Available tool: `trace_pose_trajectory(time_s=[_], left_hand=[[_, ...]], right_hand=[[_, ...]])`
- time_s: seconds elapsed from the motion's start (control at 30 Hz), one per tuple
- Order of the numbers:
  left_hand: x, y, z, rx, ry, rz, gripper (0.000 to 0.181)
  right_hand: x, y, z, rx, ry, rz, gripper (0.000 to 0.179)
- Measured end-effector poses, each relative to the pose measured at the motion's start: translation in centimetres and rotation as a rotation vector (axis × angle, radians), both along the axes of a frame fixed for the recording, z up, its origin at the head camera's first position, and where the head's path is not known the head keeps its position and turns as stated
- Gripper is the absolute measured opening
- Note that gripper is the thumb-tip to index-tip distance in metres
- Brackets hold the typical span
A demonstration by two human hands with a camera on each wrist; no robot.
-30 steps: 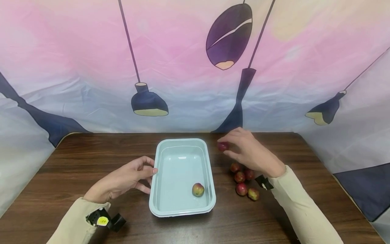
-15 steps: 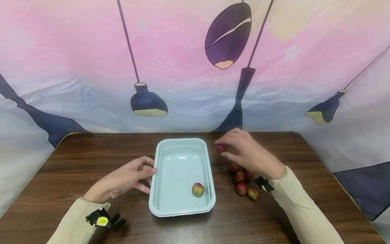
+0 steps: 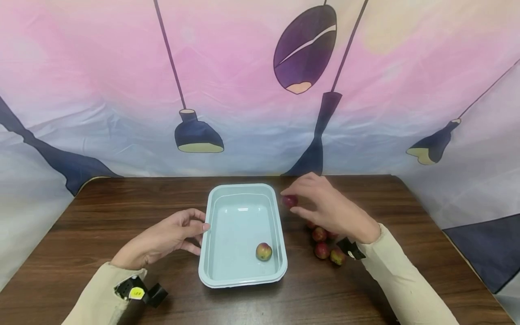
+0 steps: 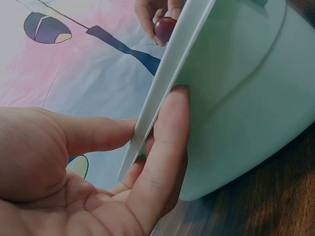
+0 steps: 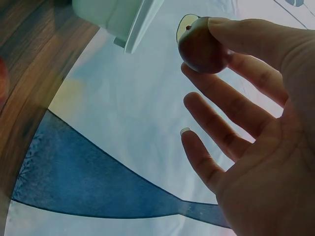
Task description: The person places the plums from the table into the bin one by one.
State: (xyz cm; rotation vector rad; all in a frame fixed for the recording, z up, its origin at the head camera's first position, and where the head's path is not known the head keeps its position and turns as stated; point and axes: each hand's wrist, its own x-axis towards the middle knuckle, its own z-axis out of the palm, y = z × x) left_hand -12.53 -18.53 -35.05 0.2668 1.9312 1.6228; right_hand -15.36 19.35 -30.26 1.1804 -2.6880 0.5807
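A pale blue-green plastic tray (image 3: 239,225) stands on the table, with one red-and-green plum (image 3: 264,252) lying in its near right part. At its left side my left hand (image 3: 170,234) pinches the rim; in the left wrist view the thumb is on one face of the rim (image 4: 167,83) and the fingers on the other. Just right of the tray's far right side, my right hand (image 3: 325,203) holds a dark red plum (image 5: 203,45) between thumb and fingertips, above the table. The other fingers spread loosely in the right wrist view.
Several more plums (image 3: 322,250) lie in a cluster on the dark wooden table (image 3: 162,194), right of the tray and partly hidden under my right hand. A cloth backdrop (image 3: 243,90) printed with lamps hangs behind the table's far edge.
My right hand has moved a little left toward the tray with the plum in its fingers. The left hand and the tray have stayed in place.
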Motion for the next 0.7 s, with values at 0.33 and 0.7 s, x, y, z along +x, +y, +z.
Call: trace_pose_trajectory(time_s=[0.33, 0.7], left_hand=[[0.0, 0.1, 0.1, 0.02, -0.003, 0.0, 0.054], [0.4, 0.2, -0.1, 0.037, -0.017, -0.006, 0.055]], right_hand=[[0.6, -0.6, 0.4, -0.019, 0.014, 0.057, 0.027], [1.8, -1.0, 0.2, -0.023, 0.038, 0.13, 0.032]])
